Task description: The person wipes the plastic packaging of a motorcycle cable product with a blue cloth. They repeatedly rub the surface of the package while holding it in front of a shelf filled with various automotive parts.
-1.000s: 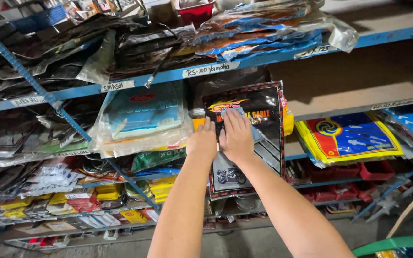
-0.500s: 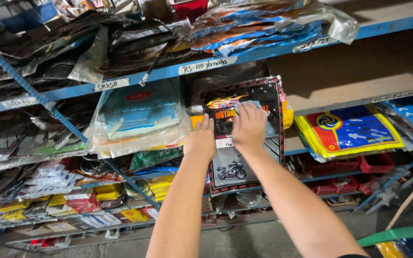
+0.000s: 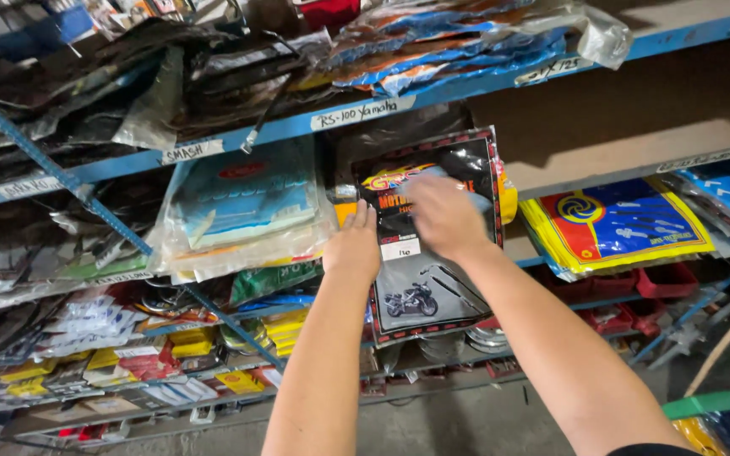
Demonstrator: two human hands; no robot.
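A flat black plastic packet (image 3: pixel 424 287) with a red border and a small motorbike picture hangs out of a blue metal shelf (image 3: pixel 365 114). My left hand (image 3: pixel 352 247) grips its left edge. My right hand (image 3: pixel 443 215) lies flat on the packet's upper front, fingers spread and blurred. More dark packets sit behind it in the same bay.
A light-blue packet in clear wrap (image 3: pixel 242 203) lies left of the black one. Yellow, red and blue packets (image 3: pixel 614 224) sit to the right. Dark wrapped goods fill the top shelf (image 3: pixel 171 76). Small yellow and red packs (image 3: pixel 128 363) fill the lower left. A green strap (image 3: pixel 720 399) crosses the lower right.
My right hand slid up and right across the packet's front. The packet stayed in place with my left hand on its edge. The camera moved closer.
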